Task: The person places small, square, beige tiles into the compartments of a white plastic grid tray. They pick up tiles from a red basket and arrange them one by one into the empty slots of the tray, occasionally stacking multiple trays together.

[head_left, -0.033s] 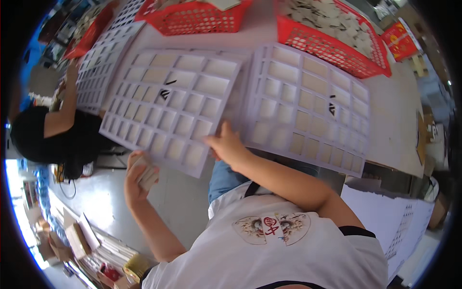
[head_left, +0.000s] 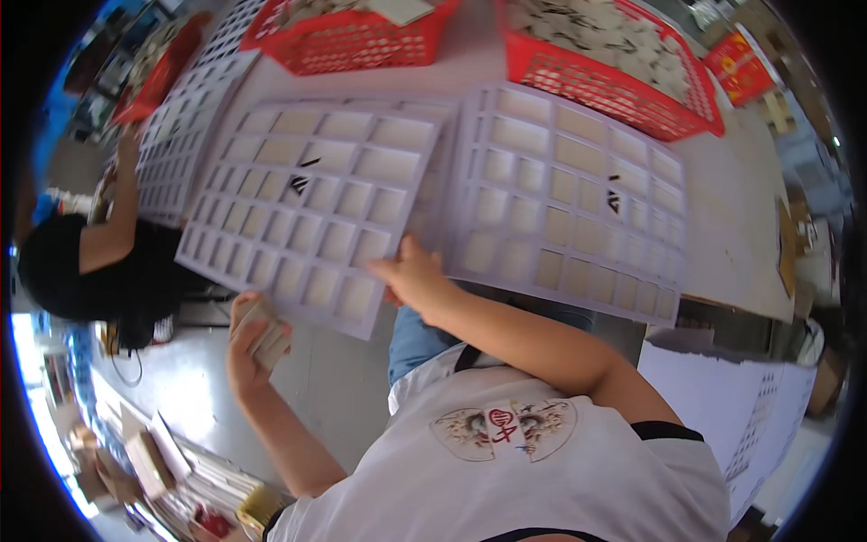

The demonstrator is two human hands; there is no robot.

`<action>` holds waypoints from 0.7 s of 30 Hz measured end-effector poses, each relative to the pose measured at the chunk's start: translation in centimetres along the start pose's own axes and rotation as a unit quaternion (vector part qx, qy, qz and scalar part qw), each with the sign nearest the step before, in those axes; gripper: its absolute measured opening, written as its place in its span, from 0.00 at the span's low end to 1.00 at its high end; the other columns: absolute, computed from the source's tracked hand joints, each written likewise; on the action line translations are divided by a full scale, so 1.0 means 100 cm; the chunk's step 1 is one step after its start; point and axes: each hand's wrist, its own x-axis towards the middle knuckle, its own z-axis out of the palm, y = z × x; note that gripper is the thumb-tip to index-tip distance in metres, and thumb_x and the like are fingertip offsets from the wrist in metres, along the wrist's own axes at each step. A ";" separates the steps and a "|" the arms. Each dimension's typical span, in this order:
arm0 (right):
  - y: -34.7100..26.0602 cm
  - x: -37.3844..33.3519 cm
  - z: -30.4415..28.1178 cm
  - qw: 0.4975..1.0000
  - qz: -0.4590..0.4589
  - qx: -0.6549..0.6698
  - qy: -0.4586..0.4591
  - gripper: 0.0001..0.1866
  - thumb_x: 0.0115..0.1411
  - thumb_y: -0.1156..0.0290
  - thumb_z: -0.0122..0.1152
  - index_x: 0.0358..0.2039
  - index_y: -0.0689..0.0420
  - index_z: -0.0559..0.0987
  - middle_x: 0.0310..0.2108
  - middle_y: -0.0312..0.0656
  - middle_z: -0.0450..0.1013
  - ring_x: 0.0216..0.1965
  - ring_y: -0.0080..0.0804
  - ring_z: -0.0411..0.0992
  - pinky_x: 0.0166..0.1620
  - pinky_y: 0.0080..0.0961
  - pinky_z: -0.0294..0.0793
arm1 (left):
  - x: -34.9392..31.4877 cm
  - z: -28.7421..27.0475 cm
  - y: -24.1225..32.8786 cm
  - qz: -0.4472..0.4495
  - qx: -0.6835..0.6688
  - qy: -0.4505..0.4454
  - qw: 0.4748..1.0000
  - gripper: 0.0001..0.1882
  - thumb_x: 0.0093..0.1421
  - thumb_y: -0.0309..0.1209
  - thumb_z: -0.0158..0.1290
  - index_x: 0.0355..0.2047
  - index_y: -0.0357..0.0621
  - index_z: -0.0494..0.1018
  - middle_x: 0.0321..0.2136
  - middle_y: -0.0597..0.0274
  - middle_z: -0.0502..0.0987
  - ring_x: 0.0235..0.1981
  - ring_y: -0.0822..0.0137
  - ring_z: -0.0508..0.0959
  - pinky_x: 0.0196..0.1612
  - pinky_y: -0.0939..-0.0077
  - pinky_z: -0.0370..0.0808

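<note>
A pale lavender panel (head_left: 291, 237) with a grid of rectangular compartments is held tilted, its near corner out past the table edge. My right hand (head_left: 414, 278) grips its right edge, thumb and fingers closed on it. Beside its near left edge, my left hand (head_left: 251, 343) is closed around a small stack of cream-coloured flat pieces (head_left: 269, 343). A second compartment panel (head_left: 578, 212) lies on the table to the right. Black marks (head_left: 614, 194) show on it, and similar ones (head_left: 301, 183) on the held panel. Cream pieces seem to fill some compartments.
Two red perforated baskets (head_left: 366, 50) (head_left: 605, 86) stand at the back, the right one full of cream pieces. A person in black (head_left: 99, 271) works at the left beside more grid panels (head_left: 185, 126). A white sheet (head_left: 713, 415) hangs at the lower right.
The whole view has shifted slightly. The held panel and my hands have come a little nearer to me; both grips are the same.
</note>
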 end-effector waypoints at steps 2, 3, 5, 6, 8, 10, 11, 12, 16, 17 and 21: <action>-0.007 -0.003 0.000 0.999 -0.040 0.012 0.023 0.25 0.56 0.66 0.64 0.50 0.60 0.65 0.30 0.39 0.72 0.26 0.24 0.70 0.27 0.23 0.71 | -0.007 0.012 0.009 0.023 0.027 -0.041 0.999 0.23 0.53 0.30 0.53 0.50 0.49 0.62 0.33 0.59 0.69 0.24 0.60 0.78 0.16 0.72 0.74; -0.015 -0.009 -0.010 0.997 -0.039 0.069 -0.007 0.24 0.56 0.67 0.64 0.49 0.60 0.65 0.32 0.39 0.71 0.29 0.23 0.70 0.30 0.23 0.72 | -0.012 0.015 0.014 0.034 0.033 -0.067 0.997 0.24 0.53 0.31 0.54 0.50 0.50 0.62 0.33 0.59 0.69 0.24 0.61 0.78 0.16 0.73 0.74; -0.034 -0.031 -0.040 0.981 -0.042 0.179 -0.069 0.23 0.56 0.68 0.64 0.49 0.60 0.66 0.36 0.38 0.71 0.34 0.23 0.70 0.36 0.25 0.73 | -0.021 0.023 0.022 0.037 0.033 -0.110 0.993 0.26 0.53 0.32 0.56 0.51 0.48 0.60 0.33 0.59 0.69 0.24 0.62 0.78 0.17 0.73 0.76; -0.034 -0.041 -0.061 0.969 -0.059 0.211 -0.112 0.26 0.57 0.70 0.64 0.54 0.60 0.65 0.43 0.39 0.70 0.44 0.23 0.69 0.47 0.29 0.71 | -0.029 0.029 0.022 0.031 0.026 -0.120 0.992 0.27 0.53 0.33 0.57 0.51 0.47 0.59 0.33 0.59 0.68 0.24 0.62 0.78 0.17 0.74 0.77; -0.019 -0.064 -0.104 0.942 -0.138 0.289 -0.101 0.32 0.58 0.72 0.63 0.60 0.60 0.60 0.51 0.41 0.69 0.50 0.27 0.68 0.54 0.30 0.69 | -0.031 0.037 0.016 0.041 0.027 -0.138 0.989 0.28 0.54 0.34 0.57 0.51 0.46 0.57 0.37 0.56 0.69 0.25 0.63 0.78 0.17 0.74 0.78; 0.006 -0.094 -0.152 0.946 -0.176 0.271 -0.025 0.37 0.59 0.70 0.62 0.64 0.60 0.55 0.51 0.41 0.67 0.48 0.24 0.68 0.52 0.27 0.69 | -0.027 0.046 0.006 0.045 0.007 -0.106 0.993 0.28 0.53 0.33 0.57 0.51 0.46 0.57 0.42 0.52 0.69 0.26 0.62 0.78 0.16 0.73 0.78; 0.017 -0.113 -0.181 0.960 -0.165 0.225 0.008 0.37 0.60 0.72 0.60 0.65 0.60 0.54 0.53 0.42 0.66 0.51 0.24 0.66 0.53 0.27 0.68 | -0.026 0.051 0.002 0.050 -0.002 -0.086 0.995 0.28 0.53 0.33 0.57 0.51 0.47 0.58 0.44 0.50 0.69 0.26 0.62 0.78 0.16 0.72 0.78; 0.029 -0.127 -0.207 0.963 -0.188 0.185 0.055 0.39 0.58 0.68 0.63 0.66 0.60 0.54 0.55 0.42 0.65 0.54 0.26 0.65 0.56 0.28 0.65 | -0.025 0.058 -0.004 0.033 -0.013 -0.105 0.994 0.28 0.52 0.32 0.57 0.51 0.47 0.58 0.46 0.48 0.69 0.27 0.61 0.78 0.16 0.71 0.78; 0.067 -0.173 -0.300 0.955 -0.235 0.110 0.146 0.43 0.56 0.56 0.65 0.65 0.63 0.57 0.59 0.38 0.63 0.58 0.29 0.63 0.61 0.28 0.59 | -0.017 0.117 -0.029 -0.093 -0.051 -0.189 0.976 0.28 0.47 0.27 0.57 0.50 0.47 0.61 0.51 0.42 0.67 0.30 0.57 0.80 0.21 0.71 0.78; 0.070 -0.182 -0.319 0.952 -0.229 0.111 0.170 0.41 0.56 0.57 0.65 0.64 0.63 0.58 0.59 0.38 0.64 0.57 0.29 0.63 0.60 0.27 0.60 | -0.011 0.134 -0.039 -0.119 -0.048 -0.222 0.967 0.28 0.48 0.26 0.57 0.50 0.47 0.62 0.51 0.42 0.67 0.31 0.56 0.81 0.24 0.69 0.79; 0.069 -0.195 -0.370 0.948 -0.174 0.101 0.247 0.33 0.59 0.61 0.61 0.60 0.64 0.65 0.54 0.39 0.68 0.54 0.27 0.65 0.57 0.26 0.63 | 0.005 0.190 -0.068 -0.216 0.022 -0.301 0.929 0.25 0.50 0.26 0.55 0.49 0.47 0.63 0.48 0.41 0.69 0.31 0.55 0.80 0.24 0.65 0.81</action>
